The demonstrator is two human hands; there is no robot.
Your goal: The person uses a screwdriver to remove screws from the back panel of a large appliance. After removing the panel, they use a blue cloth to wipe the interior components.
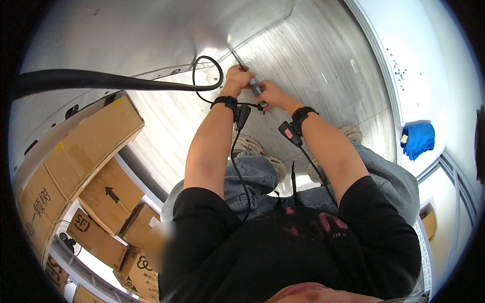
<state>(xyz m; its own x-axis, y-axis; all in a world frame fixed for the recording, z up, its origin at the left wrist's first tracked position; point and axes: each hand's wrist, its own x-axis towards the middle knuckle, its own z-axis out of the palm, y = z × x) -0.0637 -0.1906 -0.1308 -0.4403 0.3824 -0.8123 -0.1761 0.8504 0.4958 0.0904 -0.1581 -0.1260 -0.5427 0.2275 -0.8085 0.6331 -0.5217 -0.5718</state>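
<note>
Near the foot of a large grey metal panel, both hands are on a slim grey handheld tool with a long thin dark shaft. Its shaft slants up and left to the panel's lower edge; whether the tip touches anything is too small to tell. My left hand is closed around the upper part, by the shaft. Lower down, my right hand grips the body near its end. From around that end a thin black cable runs left and loops up beside my left hand.
A thick black hose or cable crosses from the left. Cardboard boxes are stacked at lower left. Pale wood-look floor lies under the hands, beside my shoes. A blue cloth item is at right by a white wall. Both wrists wear strapped, wired devices.
</note>
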